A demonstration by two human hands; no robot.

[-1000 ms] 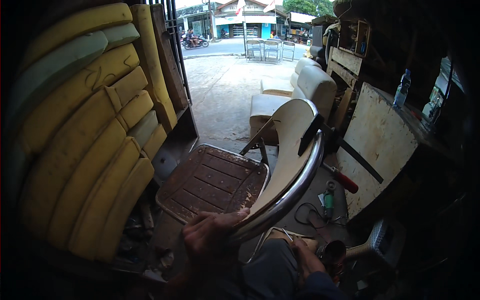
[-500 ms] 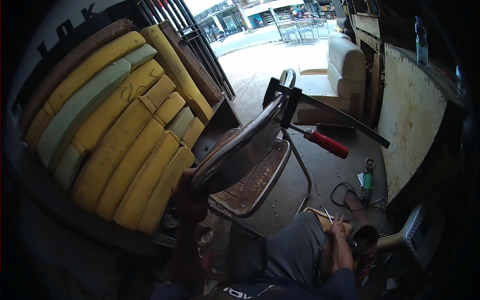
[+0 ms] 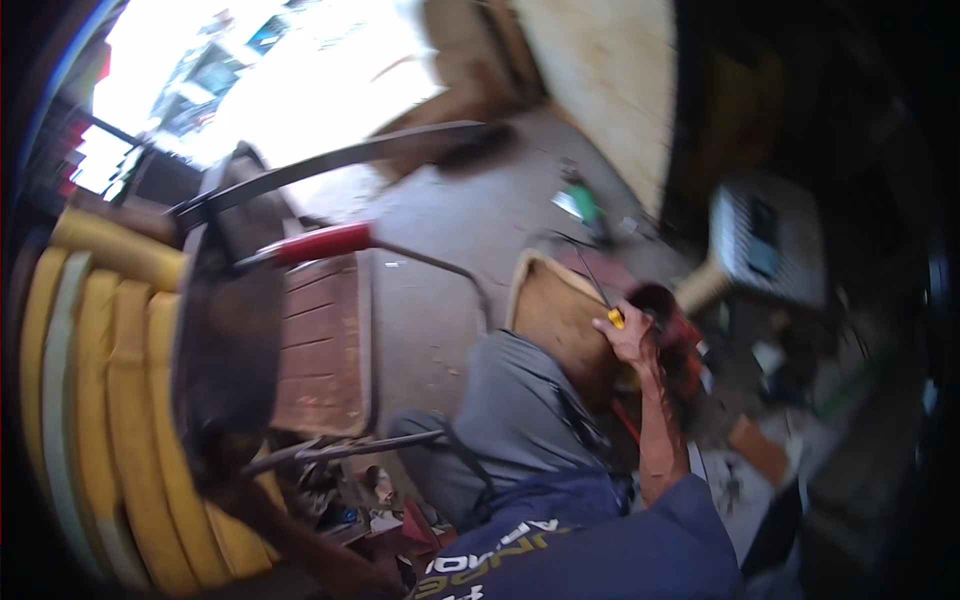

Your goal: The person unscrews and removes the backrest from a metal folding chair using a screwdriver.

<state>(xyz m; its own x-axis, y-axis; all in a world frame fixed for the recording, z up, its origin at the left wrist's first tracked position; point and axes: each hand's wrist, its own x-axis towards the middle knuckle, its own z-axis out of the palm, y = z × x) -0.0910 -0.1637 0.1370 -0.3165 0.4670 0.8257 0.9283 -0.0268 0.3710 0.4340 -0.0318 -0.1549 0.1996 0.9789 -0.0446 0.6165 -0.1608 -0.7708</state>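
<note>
My left hand [image 3: 222, 472] is closed on the lower end of the folding chair's backrest [image 3: 225, 340], mostly in shadow. A clamp with a red handle [image 3: 325, 242] and dark bar [image 3: 360, 149] is fixed on that backrest. The chair's slatted brown seat [image 3: 320, 390] hangs beside it. On my right, my right hand [image 3: 634, 340] is closed on the yellow handle [image 3: 616, 318] of a thin-shafted tool, probably a screwdriver, over a tan padded piece [image 3: 555, 310] near my grey-trousered leg.
Yellow foam cushions [image 3: 130, 400] are stacked at left. A pale panel [image 3: 600, 90] stands at the back, with a green angle grinder [image 3: 583, 205] on the floor [image 3: 430, 210] before it. A patterned stool [image 3: 770, 240] and scattered scraps lie at right. The picture is blurred.
The view has swung down and to the right, moving the chair leftward in it. My right hand appears higher in view, the yellow handle now showing. My left hand stays on the backrest.
</note>
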